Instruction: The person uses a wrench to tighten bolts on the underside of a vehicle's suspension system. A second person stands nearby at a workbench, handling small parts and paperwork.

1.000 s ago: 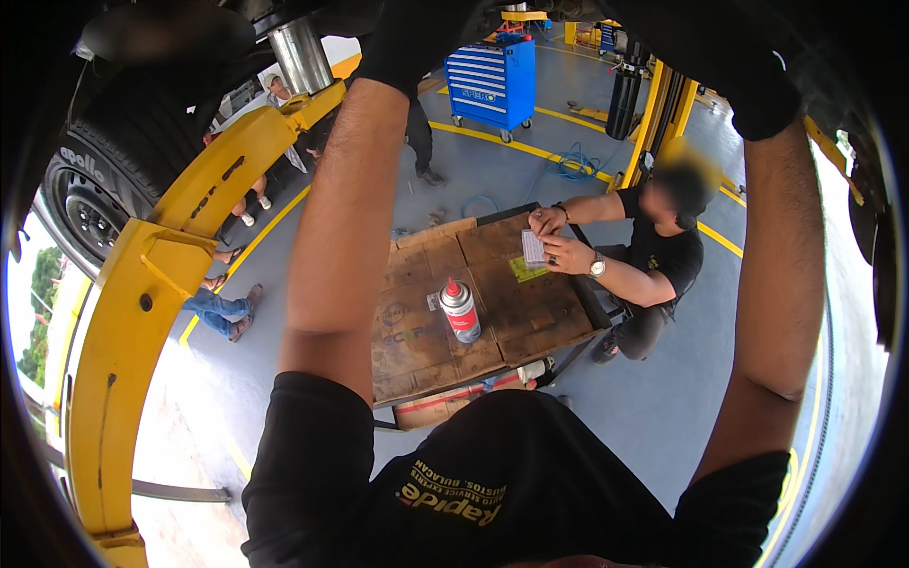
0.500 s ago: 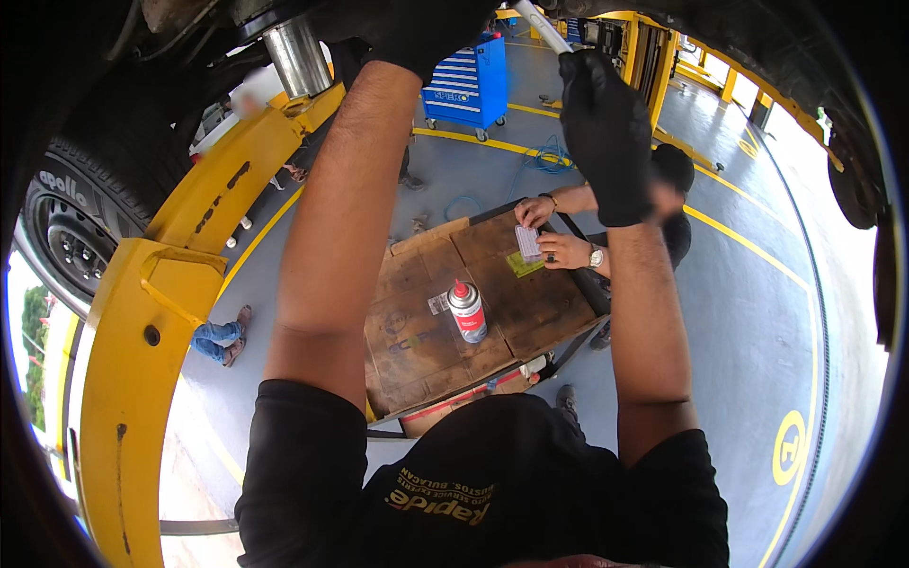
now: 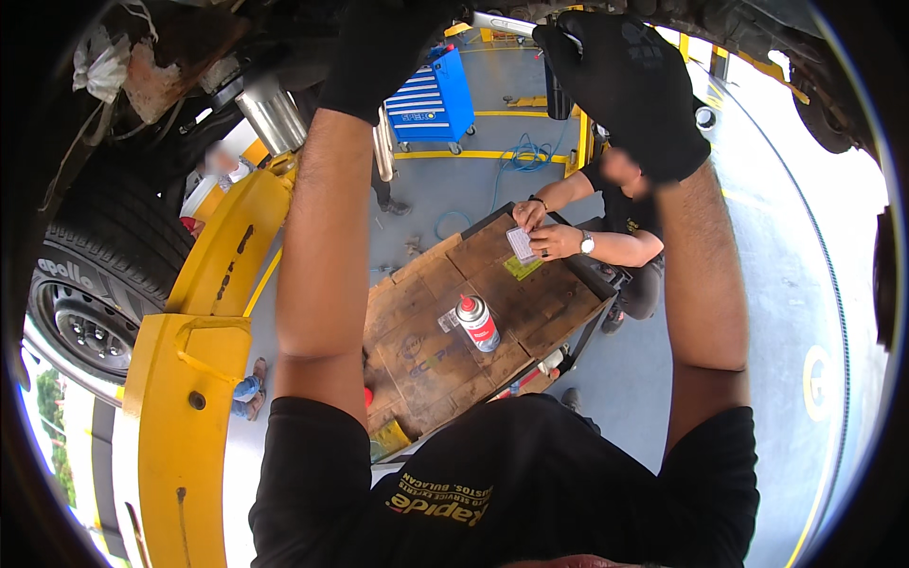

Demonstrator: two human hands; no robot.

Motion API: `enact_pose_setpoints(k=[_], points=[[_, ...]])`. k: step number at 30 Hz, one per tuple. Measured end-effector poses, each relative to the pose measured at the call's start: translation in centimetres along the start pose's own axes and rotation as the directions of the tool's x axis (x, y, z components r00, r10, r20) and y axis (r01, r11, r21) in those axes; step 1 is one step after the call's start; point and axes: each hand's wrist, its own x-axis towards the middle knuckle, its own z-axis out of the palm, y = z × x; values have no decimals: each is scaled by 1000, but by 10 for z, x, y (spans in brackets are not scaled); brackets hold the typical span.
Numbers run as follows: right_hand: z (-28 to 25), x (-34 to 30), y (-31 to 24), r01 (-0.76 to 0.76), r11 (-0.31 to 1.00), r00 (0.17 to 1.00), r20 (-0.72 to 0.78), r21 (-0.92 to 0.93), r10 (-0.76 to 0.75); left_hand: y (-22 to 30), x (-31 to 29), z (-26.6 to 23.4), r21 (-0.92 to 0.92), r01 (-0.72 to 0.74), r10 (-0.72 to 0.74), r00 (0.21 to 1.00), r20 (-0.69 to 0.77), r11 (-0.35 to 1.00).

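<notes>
One silver bar (image 3: pixel 504 24) in right hand (image 3: pixel 630 90)

The head view, a wide fisheye, looks down from above the person's shirt (image 3: pixel 568 473), with left hand (image 3: pixel 388 57) and right hand (image 3: pixel 630 95) close at its upper rim; the table (image 3: pixel 549 308) lies farther below, near edge toward the shirt.

A blue tool cabinet (image 3: pixel 431 99) stands on grey, yellow-lined floor (image 3: pixel 436 189).
</notes>
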Motion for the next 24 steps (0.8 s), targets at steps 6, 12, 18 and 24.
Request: enact_pose_setpoints(k=[6, 12, 18, 24], points=[[-19, 59, 15, 427, 894, 831, -331, -134, -447, -3, 4, 8, -42, -159, 153, 981, -120, 986], [-10, 59, 38, 398, 917, 902, -195, 25, -386, 5, -5, 11, -144, 143, -147, 989, -21, 979], [11, 7, -8, -132, 974, 978, 187, 184, 97, -36, -9, 25, 356, 5, 100, 955, -278, 935], [88, -52, -128, -504, 202, 728, 288, 840, 622, -52, 0, 22, 680, -318, 330, 937, 118, 660]])
